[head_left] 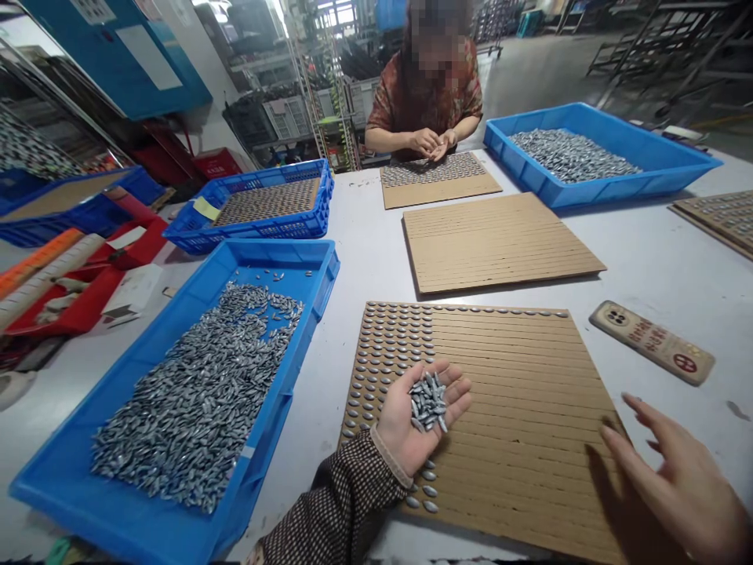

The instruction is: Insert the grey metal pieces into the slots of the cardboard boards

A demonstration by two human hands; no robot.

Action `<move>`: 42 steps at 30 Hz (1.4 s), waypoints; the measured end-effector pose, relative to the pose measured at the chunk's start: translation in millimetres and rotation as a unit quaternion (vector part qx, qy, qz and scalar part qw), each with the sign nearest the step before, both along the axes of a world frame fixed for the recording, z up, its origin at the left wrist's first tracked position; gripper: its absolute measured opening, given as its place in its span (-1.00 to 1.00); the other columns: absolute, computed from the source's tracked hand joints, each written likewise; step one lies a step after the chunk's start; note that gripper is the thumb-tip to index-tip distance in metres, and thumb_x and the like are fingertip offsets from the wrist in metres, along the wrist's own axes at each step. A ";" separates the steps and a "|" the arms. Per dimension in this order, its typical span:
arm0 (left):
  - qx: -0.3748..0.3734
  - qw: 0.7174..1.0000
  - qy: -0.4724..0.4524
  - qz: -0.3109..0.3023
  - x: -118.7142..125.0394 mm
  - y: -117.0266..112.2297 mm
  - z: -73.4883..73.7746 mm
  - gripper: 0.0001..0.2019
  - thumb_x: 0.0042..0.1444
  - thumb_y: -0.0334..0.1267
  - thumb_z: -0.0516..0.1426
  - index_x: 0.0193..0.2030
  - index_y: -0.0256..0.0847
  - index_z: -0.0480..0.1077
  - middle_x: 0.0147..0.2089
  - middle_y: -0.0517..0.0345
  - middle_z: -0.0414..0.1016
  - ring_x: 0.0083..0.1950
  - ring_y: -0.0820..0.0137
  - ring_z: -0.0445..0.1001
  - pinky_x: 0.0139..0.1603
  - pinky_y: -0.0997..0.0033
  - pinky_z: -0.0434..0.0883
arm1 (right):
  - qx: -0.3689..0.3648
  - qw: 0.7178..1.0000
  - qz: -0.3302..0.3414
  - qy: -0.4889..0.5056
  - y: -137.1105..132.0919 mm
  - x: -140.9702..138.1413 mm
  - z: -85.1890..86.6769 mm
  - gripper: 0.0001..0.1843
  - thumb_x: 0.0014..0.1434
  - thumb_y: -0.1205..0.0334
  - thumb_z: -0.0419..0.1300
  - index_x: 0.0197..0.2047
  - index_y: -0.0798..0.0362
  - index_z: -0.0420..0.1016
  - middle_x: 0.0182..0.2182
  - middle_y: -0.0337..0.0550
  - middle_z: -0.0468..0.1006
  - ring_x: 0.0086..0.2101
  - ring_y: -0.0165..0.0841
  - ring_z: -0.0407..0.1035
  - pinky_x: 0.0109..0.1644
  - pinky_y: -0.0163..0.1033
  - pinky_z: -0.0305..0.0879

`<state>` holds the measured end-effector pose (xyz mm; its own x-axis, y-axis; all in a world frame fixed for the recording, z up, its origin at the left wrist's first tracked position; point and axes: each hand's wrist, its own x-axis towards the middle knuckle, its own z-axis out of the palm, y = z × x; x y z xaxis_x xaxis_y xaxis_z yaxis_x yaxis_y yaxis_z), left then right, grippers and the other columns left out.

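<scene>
My left hand (420,416) is cupped palm up over a slotted cardboard board (518,416), holding a small heap of grey metal pieces (428,402). Rows of the same pieces (388,345) fill the board's left part and top edge. My right hand (676,479) hovers over the board's right edge with fingers spread, holding nothing. A blue tray (282,408) with a big pile of loose metal pieces (205,392) sits just left of the board.
Another bare slotted board (500,243) lies beyond mine. Across the table a person (429,94) works over a partly filled board (438,179). A blue tray of pieces (594,188) stands at far right, a blue crate (259,227) at left, a remote-like card (650,342) at right.
</scene>
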<state>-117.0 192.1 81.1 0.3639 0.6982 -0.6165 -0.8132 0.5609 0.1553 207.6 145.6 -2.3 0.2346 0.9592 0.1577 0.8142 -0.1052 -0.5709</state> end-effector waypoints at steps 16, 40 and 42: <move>-0.030 0.998 -0.052 -0.010 1.8 4.4 -12.4 -0.79 0.21 -0.29 0.05 -0.18 -0.39 0.44 -0.20 -0.04 0.56 -0.14 0.34 0.52 0.04 0.24 0.41 | 0.066 0.885 0.459 0.036 84.1 -161.0 65.9 -0.78 0.28 0.36 0.05 -0.08 -0.02 0.47 -0.22 -0.06 0.45 -0.21 -0.28 0.32 -0.18 -0.12 0.35; -0.045 0.999 0.001 -0.002 -13.0 18.4 -11.2 -0.66 0.15 -0.26 0.12 0.03 -0.42 0.40 -0.09 -0.12 0.54 -0.09 0.22 0.55 0.06 0.22 0.40 | 0.175 0.914 0.365 -0.021 183.9 -160.3 8.4 -0.81 0.30 0.32 0.03 -0.22 0.05 0.47 -0.34 -0.11 0.56 -0.29 -0.29 0.39 -0.18 -0.16 0.35; -0.049 0.999 -0.003 -0.001 -14.2 19.3 -10.0 -0.65 0.14 -0.27 0.14 0.03 -0.42 0.40 -0.09 -0.11 0.54 -0.11 0.22 0.55 0.06 0.23 0.40 | 0.172 0.910 0.373 -0.055 189.2 -165.3 1.2 -0.78 0.31 0.34 0.01 -0.22 0.07 0.50 -0.32 -0.08 0.56 -0.28 -0.28 0.37 -0.18 -0.17 0.35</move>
